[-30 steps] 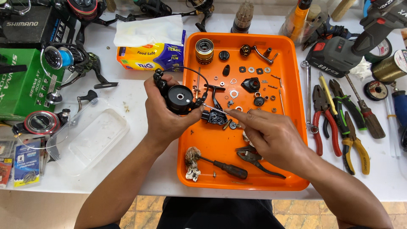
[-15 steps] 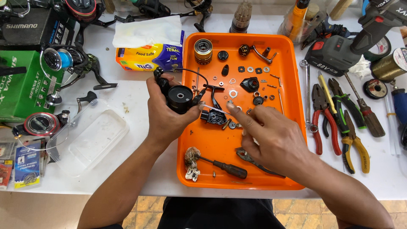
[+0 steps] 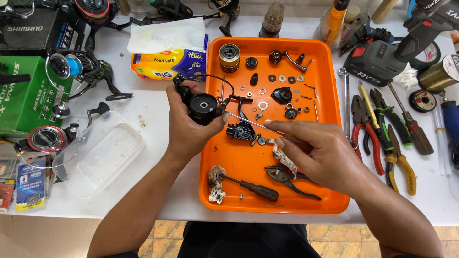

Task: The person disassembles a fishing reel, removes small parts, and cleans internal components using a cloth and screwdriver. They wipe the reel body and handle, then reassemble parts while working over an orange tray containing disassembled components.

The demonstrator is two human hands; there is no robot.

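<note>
My left hand point(image 3: 184, 129) grips a black fishing-reel rotor point(image 3: 203, 106) with its wire bail arm, held over the left edge of the orange tray point(image 3: 330, 203). My right hand point(image 3: 318, 153) pinches a thin metal shaft point(image 3: 246, 122) between thumb and fingers; its far tip points at the rotor and meets it near my left thumb. A crumpled rag piece point(image 3: 282, 157) sits under the right fingers. Just below the shaft lies a black reel body part point(image 3: 243, 131) on the tray.
The tray holds a gold spool point(image 3: 229, 57), a handle point(image 3: 287, 57), washers, small parts, a screwdriver point(image 3: 251, 188) and pliers point(image 3: 289, 177). Pliers and screwdrivers point(image 3: 382, 129) lie right of it, a drill point(image 3: 387, 52) behind. At left: a tissue pack point(image 3: 167, 48), clear lid point(image 3: 100, 160), reels and boxes.
My right hand has lifted off the tray parts and now holds the thin shaft up toward the rotor. The left hand and rotor stayed nearly still.
</note>
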